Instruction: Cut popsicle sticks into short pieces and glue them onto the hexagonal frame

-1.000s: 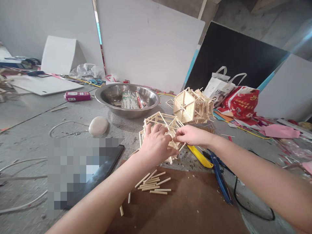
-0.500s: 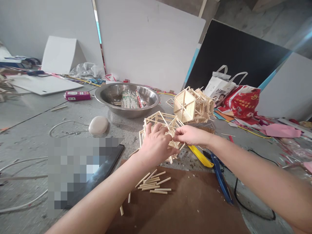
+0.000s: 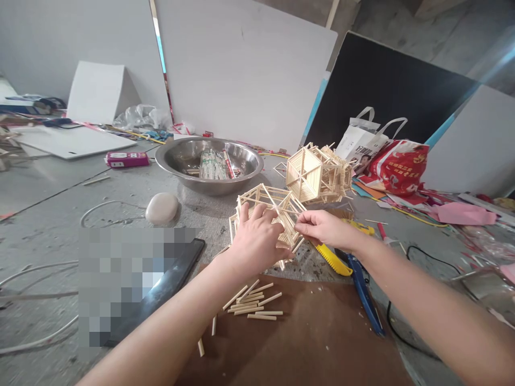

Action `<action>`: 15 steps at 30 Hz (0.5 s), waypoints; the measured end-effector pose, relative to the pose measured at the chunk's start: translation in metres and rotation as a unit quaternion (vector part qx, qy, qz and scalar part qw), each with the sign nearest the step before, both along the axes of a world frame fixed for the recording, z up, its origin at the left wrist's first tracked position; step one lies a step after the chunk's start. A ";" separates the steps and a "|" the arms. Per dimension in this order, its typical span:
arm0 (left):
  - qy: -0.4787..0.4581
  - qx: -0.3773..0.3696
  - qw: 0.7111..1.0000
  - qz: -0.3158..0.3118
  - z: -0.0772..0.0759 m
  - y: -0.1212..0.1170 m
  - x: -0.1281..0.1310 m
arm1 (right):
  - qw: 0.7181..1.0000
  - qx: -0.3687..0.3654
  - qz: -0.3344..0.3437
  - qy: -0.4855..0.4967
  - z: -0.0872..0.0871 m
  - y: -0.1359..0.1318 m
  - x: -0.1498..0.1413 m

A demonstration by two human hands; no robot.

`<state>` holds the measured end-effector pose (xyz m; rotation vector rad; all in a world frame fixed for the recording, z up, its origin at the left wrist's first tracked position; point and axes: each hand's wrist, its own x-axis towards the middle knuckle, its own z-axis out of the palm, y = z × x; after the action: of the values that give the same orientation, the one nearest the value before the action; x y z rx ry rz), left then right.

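A many-sided lattice model of thin wooden sticks (image 3: 288, 202) stands just past the brown board. My left hand (image 3: 257, 233) lies over its near left side, fingers curled around the sticks and holding it. At the model's right edge is my right hand (image 3: 316, 226), thumb and fingertips pinched together; what is between them, if anything, is too small to make out. Behind stands a second wooden stick model (image 3: 311, 174), with a slatted six-sided face towards me. Several short cut sticks (image 3: 246, 305) lie loose on the brown board (image 3: 314, 332).
Right of the models lie a yellow-handled tool (image 3: 332, 259) and a blue-handled tool (image 3: 367, 300). A steel basin (image 3: 177, 174) holds wrapped bundles. At left are a white rounded object (image 3: 162, 208), a dark tablet-like device (image 3: 189, 262) and cables. Bags (image 3: 404, 166) stand back right.
My right hand has drawn back a little to the right from the model's middle, still pinched. My left hand stays on the model.
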<state>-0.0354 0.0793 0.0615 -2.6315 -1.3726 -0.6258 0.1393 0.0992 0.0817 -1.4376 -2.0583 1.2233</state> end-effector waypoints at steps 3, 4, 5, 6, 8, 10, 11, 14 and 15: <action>0.004 -0.004 1.000 0.001 -0.001 0.000 0.000 | 0.999 0.017 0.024 0.024 -0.005 -0.008 0.007; 0.006 -0.007 1.000 0.001 -0.001 0.000 0.000 | 0.999 0.024 0.029 0.028 -0.007 -0.011 0.009; 0.009 -0.011 1.000 -0.002 0.000 -0.001 -0.001 | 0.999 0.034 0.030 0.030 -0.008 -0.014 0.011; 0.013 -0.016 1.000 -0.006 0.001 -0.001 -0.002 | 0.998 0.044 0.027 0.031 -0.009 -0.017 0.012; 0.024 -0.029 0.999 -0.021 0.006 -0.002 -0.006 | 0.997 0.068 0.009 0.035 -0.012 -0.023 0.014; 0.024 -0.040 0.998 -0.041 0.013 -0.003 -0.011 | 0.995 0.089 -0.016 0.039 -0.017 -0.028 0.016; 0.017 -0.039 0.998 -0.051 0.018 -0.003 -0.014 | 0.994 0.096 -0.028 0.043 -0.019 -0.030 0.017; -0.050 -0.014 0.996 -0.072 0.034 -0.003 -0.023 | 0.993 0.104 -0.040 0.043 -0.028 -0.040 0.016; -0.082 -0.001 0.994 -0.070 0.039 -0.004 -0.025 | 0.993 0.106 -0.035 0.034 -0.032 -0.044 0.014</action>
<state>-0.0607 0.0754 0.1009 -2.7501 -1.2348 -0.8754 0.1537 0.0555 0.0502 -1.3391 -2.0071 0.9790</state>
